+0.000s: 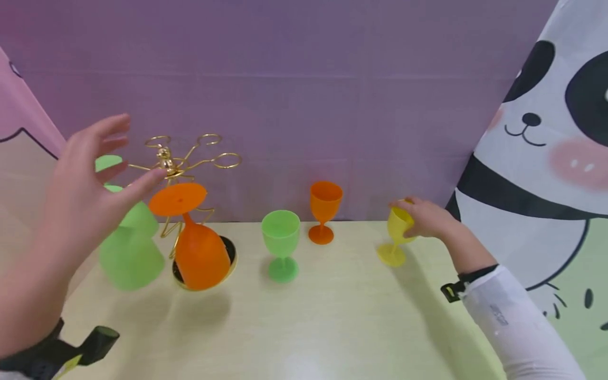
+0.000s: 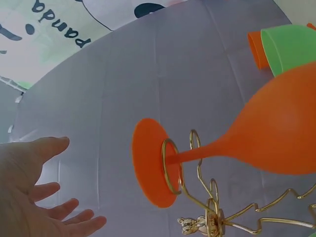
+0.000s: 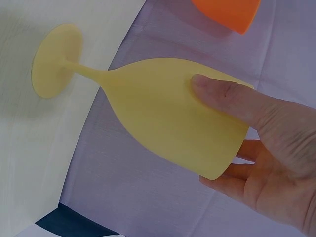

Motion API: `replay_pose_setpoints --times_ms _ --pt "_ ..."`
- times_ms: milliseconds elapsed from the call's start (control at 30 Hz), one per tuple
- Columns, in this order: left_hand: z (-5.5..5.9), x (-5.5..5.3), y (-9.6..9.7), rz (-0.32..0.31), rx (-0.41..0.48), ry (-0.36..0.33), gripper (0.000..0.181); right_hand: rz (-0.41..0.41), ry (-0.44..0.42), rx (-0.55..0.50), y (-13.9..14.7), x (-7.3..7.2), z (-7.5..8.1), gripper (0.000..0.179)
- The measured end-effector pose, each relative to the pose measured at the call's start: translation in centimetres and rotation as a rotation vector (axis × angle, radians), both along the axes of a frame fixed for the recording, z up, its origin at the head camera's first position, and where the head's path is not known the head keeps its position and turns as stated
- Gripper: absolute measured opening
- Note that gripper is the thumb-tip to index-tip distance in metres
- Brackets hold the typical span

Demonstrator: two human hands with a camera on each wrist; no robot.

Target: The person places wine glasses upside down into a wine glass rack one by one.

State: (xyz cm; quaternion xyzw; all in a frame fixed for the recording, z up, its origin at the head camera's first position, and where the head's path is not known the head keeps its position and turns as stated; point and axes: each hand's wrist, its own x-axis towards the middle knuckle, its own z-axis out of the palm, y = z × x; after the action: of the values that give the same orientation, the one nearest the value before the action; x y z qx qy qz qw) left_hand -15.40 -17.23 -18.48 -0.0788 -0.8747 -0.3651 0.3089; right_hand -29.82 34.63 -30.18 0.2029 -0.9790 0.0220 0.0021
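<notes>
My right hand point(image 1: 429, 217) grips a yellow plastic goblet point(image 1: 398, 226) near its rim. In the right wrist view the thumb lies along the bowl of the yellow goblet point(image 3: 163, 108) and the fingers sit behind it. At the left, my left hand point(image 1: 87, 174) is raised with fingers spread and holds nothing. Beside it an orange goblet point(image 1: 201, 253) hangs upside down from a gold wire rack point(image 1: 178, 169). One loop of the rack circles the stem by the orange foot point(image 2: 148, 163) in the left wrist view. Green goblets point(image 1: 130, 258) hang farther left, partly hidden by that hand.
A green goblet point(image 1: 281, 237) and an orange goblet point(image 1: 325, 203) stand upright mid-table. The rack's dark round base point(image 1: 230, 250) is partly covered by the hanging goblet. Purple cloth point(image 1: 304, 105) backs the pale table point(image 1: 304, 322); a panda-print cloth point(image 1: 522, 184) hangs at right.
</notes>
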Motion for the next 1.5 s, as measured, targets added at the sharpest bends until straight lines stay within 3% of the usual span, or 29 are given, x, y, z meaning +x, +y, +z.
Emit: replay_pose_setpoints --times_ms 233,433,767,967,1167,1267,1500 --pt "3.0 -2.7 -0.5 -0.003 -0.063 -0.155 0.080 -0.005 -0.007 -0.002 0.2 0.0 0.0 0.073" --pt "4.5 -5.3 -0.6 0.011 -0.227 -0.264 0.086 -0.009 -0.014 -0.002 0.2 0.2 -0.2 0.072" --pt "4.4 -10.0 -1.1 0.014 -0.417 -0.476 0.086 -0.010 -0.017 -0.008 0.2 0.2 -0.4 0.072" --pt "3.9 -12.4 -1.3 0.001 -0.551 -0.643 0.085 -0.006 -0.019 -0.019 0.0 0.3 -0.8 0.071" --pt "3.3 -13.5 -1.2 -0.006 -0.661 -0.748 0.080 -0.005 -0.018 -0.013 0.1 0.3 -0.8 0.071" --pt "3.1 -13.7 -1.4 -0.003 -0.737 -0.768 0.072 -0.002 -0.015 -0.013 0.2 0.2 -0.7 0.072" --pt "3.6 -14.0 -2.0 0.042 -0.932 -0.696 0.063 0.002 -0.009 0.001 0.2 -0.1 -0.5 0.072"
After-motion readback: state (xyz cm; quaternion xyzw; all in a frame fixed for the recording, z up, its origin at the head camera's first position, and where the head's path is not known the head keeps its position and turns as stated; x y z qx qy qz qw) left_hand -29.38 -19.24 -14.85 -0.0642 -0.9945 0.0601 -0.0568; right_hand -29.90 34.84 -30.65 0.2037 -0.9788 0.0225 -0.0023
